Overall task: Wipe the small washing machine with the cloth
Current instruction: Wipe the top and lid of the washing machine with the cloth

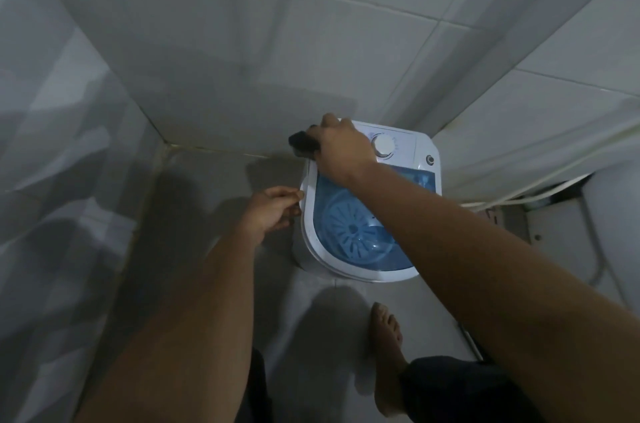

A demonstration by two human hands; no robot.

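A small white washing machine point(420, 148) with a clear blue lid and a round white dial stands on the floor in a tiled corner. My right hand point(341, 148) rests on its back left corner, closed on a dark cloth point(302, 144) that sticks out past the machine's left edge. My left hand point(273, 209) is at the machine's left rim, thumb and fingertips pinching the white edge. The blue pulsator shows through the lid.
Grey tiled walls close in behind and on the left. A white hose or cable point(554, 188) runs along the wall to the right, above a white fixture point(613, 232). My bare foot point(386, 336) stands on the floor just in front of the machine.
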